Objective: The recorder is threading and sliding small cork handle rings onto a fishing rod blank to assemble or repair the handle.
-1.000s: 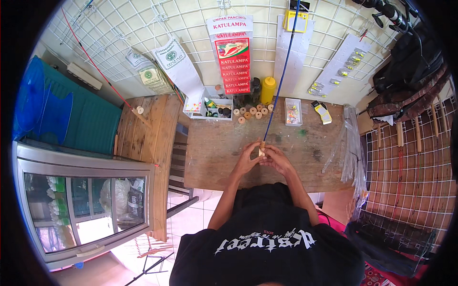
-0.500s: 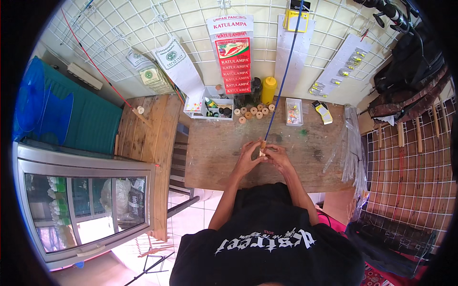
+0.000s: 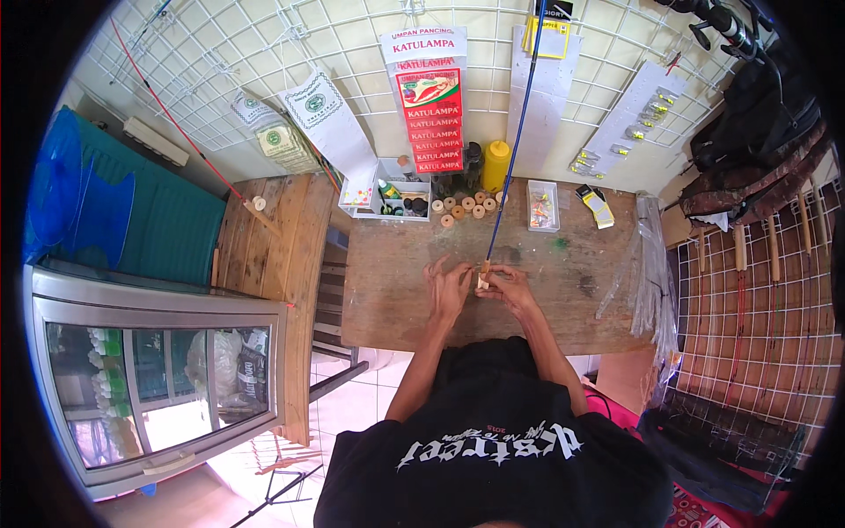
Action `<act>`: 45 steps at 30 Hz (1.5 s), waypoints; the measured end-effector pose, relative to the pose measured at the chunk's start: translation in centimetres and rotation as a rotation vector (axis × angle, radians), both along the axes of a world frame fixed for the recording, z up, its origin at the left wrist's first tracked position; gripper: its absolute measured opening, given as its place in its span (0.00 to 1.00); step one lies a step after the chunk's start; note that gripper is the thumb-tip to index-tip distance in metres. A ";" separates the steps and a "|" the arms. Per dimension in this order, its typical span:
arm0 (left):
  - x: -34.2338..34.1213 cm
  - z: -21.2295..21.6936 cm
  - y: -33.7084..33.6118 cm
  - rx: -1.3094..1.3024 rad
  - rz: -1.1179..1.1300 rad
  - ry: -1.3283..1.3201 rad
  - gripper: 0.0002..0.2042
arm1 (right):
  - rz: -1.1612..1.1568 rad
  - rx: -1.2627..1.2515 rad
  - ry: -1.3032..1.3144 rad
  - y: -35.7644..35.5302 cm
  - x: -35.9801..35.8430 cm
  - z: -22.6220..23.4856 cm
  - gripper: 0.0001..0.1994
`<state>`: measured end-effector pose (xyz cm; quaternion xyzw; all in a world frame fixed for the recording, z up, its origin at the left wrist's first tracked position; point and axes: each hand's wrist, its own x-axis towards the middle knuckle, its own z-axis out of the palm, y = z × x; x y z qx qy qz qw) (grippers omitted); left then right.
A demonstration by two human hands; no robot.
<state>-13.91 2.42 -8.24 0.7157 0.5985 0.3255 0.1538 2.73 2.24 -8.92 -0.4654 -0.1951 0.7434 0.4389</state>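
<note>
A slim blue fishing rod (image 3: 515,150) slants up and away over the wooden table. Its short wooden handle (image 3: 483,280) is gripped by my right hand (image 3: 509,288), fingers closed around that end. Just left of the handle and apart from it is my left hand (image 3: 449,289). Its thumb and forefinger look pinched together while the other fingers are raised; anything between them is too fine to make out.
Beyond my hands on the table (image 3: 396,282) sit several round wooden pieces (image 3: 464,209), a yellow squeeze bottle (image 3: 496,165), a white compartment box (image 3: 387,207) and a clear box of small tackle (image 3: 543,207). Plastic sleeves (image 3: 647,264) hang over the right edge.
My left hand has moved left, away from the rod's handle, its outer fingers lifting. The rod has tilted slightly leftward at its upper part; my right hand stays on the handle.
</note>
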 end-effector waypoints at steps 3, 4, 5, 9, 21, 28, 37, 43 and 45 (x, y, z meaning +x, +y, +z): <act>0.4 0.9 0.3 -0.111 -0.009 -0.096 0.07 | -0.019 0.004 0.026 0.1 0.3 -0.5 0.14; 0.1 1.0 0.1 -0.225 -0.008 -0.181 0.06 | -0.018 0.004 0.028 0.1 0.2 -0.5 0.14; -0.2 0.5 0.1 -0.225 -0.007 -0.180 0.06 | -0.015 -0.002 0.014 0.1 0.2 -0.4 0.14; -1.2 -1.6 0.1 -0.246 -0.170 -0.542 0.06 | -0.012 0.006 -0.019 0.1 0.2 -0.5 0.14; -0.5 -1.7 -1.7 -0.412 -0.270 -0.780 0.09 | -0.012 0.023 -0.167 0.1 -0.3 -1.0 0.09; 0.7 -0.3 -3.6 -0.373 -0.101 -0.605 0.11 | -0.093 0.020 -0.179 -0.2 -1.1 -0.6 0.09; 1.2 1.2 -5.4 -0.494 -0.102 -0.642 0.19 | -0.082 0.027 -0.206 -0.5 -1.3 0.0 0.11; 1.2 2.2 -6.0 -0.521 -0.120 -0.603 0.24 | -0.071 0.022 -0.166 -0.6 -1.3 0.1 0.11; 1.2 2.2 -6.0 -0.521 -0.135 -0.619 0.24 | -0.074 0.032 -0.173 -0.6 -1.2 -0.1 0.11</act>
